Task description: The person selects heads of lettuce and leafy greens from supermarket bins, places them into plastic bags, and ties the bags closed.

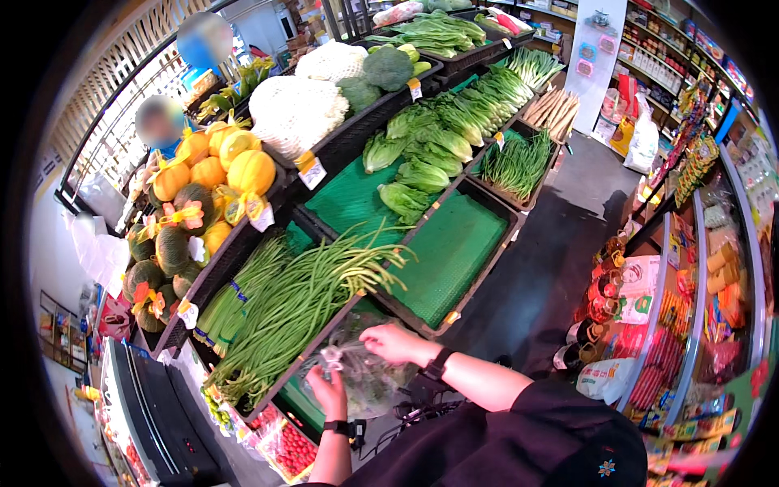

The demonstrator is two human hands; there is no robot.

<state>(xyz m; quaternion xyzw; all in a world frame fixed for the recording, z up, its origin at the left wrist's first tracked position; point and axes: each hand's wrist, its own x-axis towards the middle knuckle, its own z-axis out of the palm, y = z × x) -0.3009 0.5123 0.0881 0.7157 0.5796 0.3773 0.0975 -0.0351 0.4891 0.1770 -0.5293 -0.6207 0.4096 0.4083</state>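
A clear plastic bag (380, 386) with dark green leafy contents lies before me, over the edge of a green-lined crate. My left hand (328, 389) is at the bag's gathered, knotted-looking top, its fingers apart; whether it grips the film is unclear. My right hand (389, 343) is on the bag's far right side with fingers bent, and its hold on the plastic cannot be made out. Long green beans (304, 298) lie in the crate just beyond the bag, beside bundled green stems (228, 310). Both wrists wear black bands.
A black crate with green lining (453, 255) stands right of the beans. Heads of lettuce (420, 176), chives (517, 164), pumpkins (251, 172) and cauliflower under white netting (295, 112) fill the sloping stand. Boxed cherry tomatoes (292, 450) sit low at left. Stocked shelves (681, 292) line the right.
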